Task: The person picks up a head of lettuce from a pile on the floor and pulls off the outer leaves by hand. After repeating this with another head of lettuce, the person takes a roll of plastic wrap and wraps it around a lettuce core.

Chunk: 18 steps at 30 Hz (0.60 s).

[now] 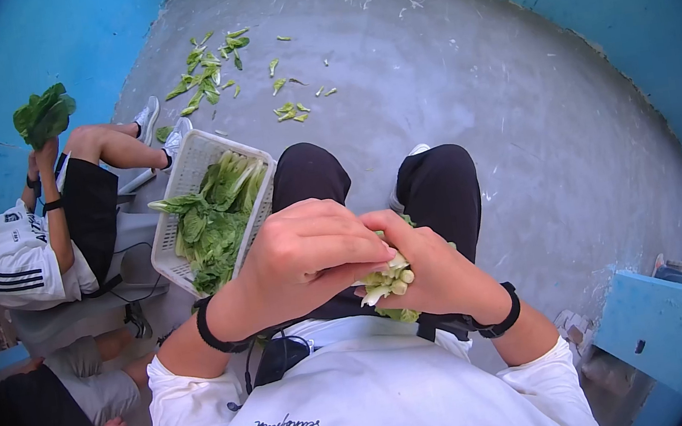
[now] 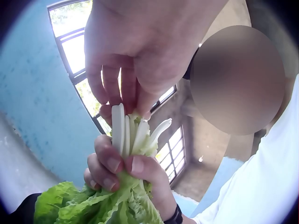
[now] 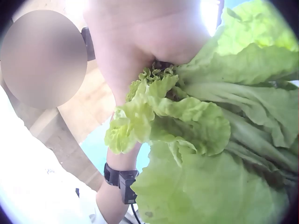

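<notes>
A bunch of green lettuce (image 1: 386, 283) with pale stem ends stands in front of my lap. My right hand (image 1: 442, 264) grips it, fingers and thumb wrapped round the stems. From above, my left hand (image 1: 307, 248) pinches at the stem ends with bent fingers. In the left wrist view, white stems (image 2: 128, 133) stick up out of the right fist, and the left fingertips are right at their tops. Broad leaves (image 3: 196, 182) spread out below the right hand in the right wrist view.
A white plastic basket (image 1: 268, 214) of lettuce stands by my left knee. Torn leaves (image 1: 203, 80) lie scattered on the grey floor. At the left, a seated person (image 1: 28, 254) holds up green leaves (image 1: 44, 117). A blue box-like bench (image 1: 666, 325) stands at the right.
</notes>
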Available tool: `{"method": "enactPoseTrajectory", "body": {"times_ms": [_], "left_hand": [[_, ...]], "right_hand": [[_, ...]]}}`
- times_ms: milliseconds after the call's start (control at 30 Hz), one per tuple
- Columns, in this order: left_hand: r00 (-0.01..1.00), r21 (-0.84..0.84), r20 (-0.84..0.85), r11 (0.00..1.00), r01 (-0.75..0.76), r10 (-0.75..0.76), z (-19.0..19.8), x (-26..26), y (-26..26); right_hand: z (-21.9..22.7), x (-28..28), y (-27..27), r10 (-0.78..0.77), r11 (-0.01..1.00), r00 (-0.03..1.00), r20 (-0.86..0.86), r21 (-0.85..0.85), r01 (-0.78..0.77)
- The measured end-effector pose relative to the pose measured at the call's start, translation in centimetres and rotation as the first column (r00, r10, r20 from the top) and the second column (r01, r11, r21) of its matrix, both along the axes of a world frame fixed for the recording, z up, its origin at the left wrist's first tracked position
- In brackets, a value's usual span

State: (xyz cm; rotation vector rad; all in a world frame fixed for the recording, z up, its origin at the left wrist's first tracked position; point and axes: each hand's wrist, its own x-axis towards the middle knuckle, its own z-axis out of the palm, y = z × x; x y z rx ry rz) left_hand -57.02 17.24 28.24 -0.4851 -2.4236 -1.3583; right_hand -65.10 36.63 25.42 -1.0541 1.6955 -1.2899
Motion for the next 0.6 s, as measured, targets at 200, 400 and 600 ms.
{"method": "enactPoseTrajectory", "body": {"times_ms": [200, 400, 600], "left_hand": [[0.996, 0.084, 0.082, 0.996, 0.037, -0.044, 0.0, 0.2, -0.4], [0.997, 0.181, 0.07, 0.982, -0.056, 0.044, 0.4, 0.8, -0.7], [0.998, -0.019, 0.053, 0.999, -0.043, 0.044, 1.4, 1.4, -0.6]], "right_hand": [[-0.4, 0.4, 0.0, 0.024, 1.0, 0.999, 0.035, -0.006, -0.024], [0.2, 0.2, 0.6, -0.016, 1.0, 0.999, 0.042, -0.01, 0.017], [1.0, 0.1, 0.6, -0.054, 0.995, 0.995, -0.084, -0.083, 0.047]]}}
